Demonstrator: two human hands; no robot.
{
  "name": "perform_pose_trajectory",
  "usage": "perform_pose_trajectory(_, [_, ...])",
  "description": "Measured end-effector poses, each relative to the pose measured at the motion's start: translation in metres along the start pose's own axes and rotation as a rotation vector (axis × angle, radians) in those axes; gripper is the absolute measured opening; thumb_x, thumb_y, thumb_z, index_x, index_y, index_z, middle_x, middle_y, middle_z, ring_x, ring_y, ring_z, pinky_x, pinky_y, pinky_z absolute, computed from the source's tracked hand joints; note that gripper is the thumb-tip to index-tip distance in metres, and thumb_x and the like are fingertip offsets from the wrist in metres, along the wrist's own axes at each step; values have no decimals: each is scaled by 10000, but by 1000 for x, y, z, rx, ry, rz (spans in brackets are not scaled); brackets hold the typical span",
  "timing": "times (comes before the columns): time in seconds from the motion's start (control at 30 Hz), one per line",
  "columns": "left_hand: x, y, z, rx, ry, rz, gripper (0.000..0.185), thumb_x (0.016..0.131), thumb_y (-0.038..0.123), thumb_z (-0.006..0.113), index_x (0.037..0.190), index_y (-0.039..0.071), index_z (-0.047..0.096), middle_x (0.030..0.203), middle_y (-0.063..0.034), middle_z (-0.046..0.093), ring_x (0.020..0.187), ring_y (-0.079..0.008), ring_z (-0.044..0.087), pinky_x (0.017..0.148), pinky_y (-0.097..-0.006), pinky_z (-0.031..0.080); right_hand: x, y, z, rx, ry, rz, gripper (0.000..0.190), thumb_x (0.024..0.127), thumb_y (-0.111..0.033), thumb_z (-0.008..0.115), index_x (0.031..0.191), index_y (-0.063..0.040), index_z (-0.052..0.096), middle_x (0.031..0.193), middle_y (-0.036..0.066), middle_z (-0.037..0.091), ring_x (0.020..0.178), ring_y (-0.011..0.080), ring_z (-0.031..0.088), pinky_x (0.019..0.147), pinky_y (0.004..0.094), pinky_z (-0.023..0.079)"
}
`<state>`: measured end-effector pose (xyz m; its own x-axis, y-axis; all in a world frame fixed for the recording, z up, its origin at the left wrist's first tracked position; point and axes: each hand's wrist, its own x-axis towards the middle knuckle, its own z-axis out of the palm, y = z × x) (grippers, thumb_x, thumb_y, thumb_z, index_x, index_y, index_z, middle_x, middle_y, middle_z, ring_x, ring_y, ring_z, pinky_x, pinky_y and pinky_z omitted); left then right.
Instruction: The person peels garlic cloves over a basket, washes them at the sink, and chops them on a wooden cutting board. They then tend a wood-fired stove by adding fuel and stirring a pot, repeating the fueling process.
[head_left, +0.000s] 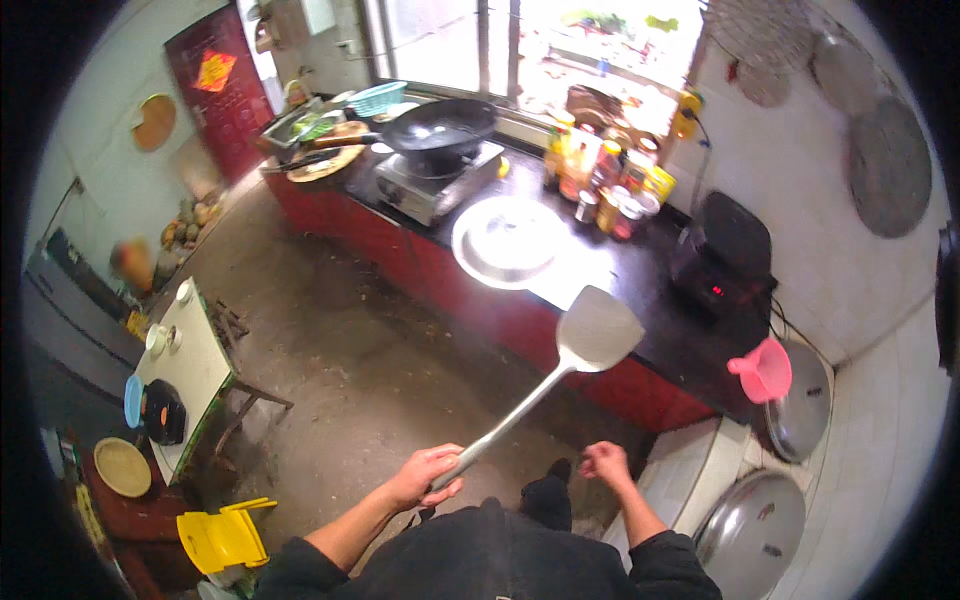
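Observation:
My left hand (426, 475) grips the handle end of a long metal wok spatula (598, 330). Its broad blade points up and away, over the front edge of the counter in this view. My right hand (604, 463) hangs at my right side with its fingers curled and nothing visible in it. Past the blade, a wide metal basin (506, 241) sits on the dark countertop (645, 330) in strong glare. Farther left, a black wok (441, 126) with a wooden handle rests on a portable stove (435, 184).
Several condiment bottles (604, 169) crowd beneath the window. A black appliance (724, 255) with a red display and a pink dipper (765, 371) are to the right. Large metal lids (754, 536) cover the low tiled stove. At left are a small table (191, 360) and a yellow chair (223, 536).

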<state>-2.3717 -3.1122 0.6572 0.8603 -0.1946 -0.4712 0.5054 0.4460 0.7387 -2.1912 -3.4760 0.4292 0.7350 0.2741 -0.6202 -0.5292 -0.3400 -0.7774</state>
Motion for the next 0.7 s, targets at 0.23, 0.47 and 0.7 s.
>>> perform_pose_trajectory(0.23, [-38,52,-103,-131,340,335,381,1025,299,413,1226,-1,538,597,-100,570,335,-80,376,332,-227,283,67,-108,193,-610,-532,-266,293,935,-287,583,899,-4,650,705,80,662,669,176,695,615,328,559])
perform_pose_trajectory(0.47, [37,240,-209,-145,445,543,329,1031,237,402,1240,25,543,653,-99,613,338,-75,396,314,-219,288,159,-209,299,-965,-613,-608,302,873,-310,578,853,-20,658,723,140,681,688,245,680,690,411,532])
perform_pose_trajectory(0.7, [155,387,-293,-361,61,455,345,938,121,475,1249,-28,478,769,-78,559,453,-78,438,351,-200,369,214,-277,358,-830,-689,-626,315,885,-232,627,1157,-79,582,984,167,677,960,327,675,825,421,531])
